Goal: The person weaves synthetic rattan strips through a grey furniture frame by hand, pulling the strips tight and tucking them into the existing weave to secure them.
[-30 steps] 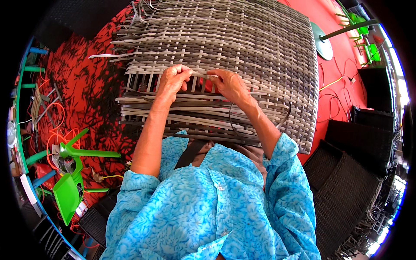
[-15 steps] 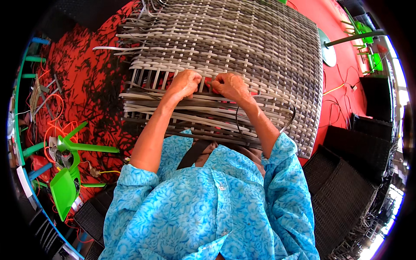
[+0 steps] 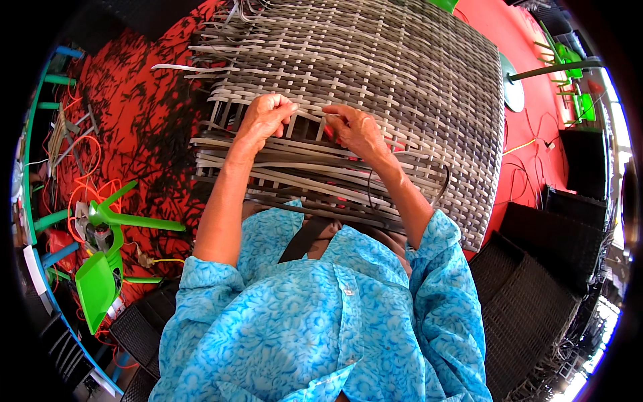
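In front of me lies a large woven wicker panel (image 3: 415, 100) in grey, brown and pale flat strands. Its near part is a partly open weave, with loose wicker strips (image 3: 301, 157) running across it. My left hand (image 3: 266, 119) is closed in a pinch above this open part, on a pale wicker strip (image 3: 311, 112). Opposite it, my right hand (image 3: 356, 128) has bent fingers and thumb brought together at the strip's other side. What lies inside its grip is partly hidden. Long loose strand ends (image 3: 194, 67) stick out past the panel's left edge.
Dark strip scraps (image 3: 140, 114) litter the red floor at left. A green plastic piece with legs (image 3: 100, 281) and an orange cord (image 3: 84, 181) lie at lower left. Black wicker furniture (image 3: 529, 295) stands at right. A round base with a pole (image 3: 514, 84) is at the far right.
My left hand has lifted and shifted up and to the left, away from the right hand. The right hand has stayed nearly in place, its fingertips slightly higher.
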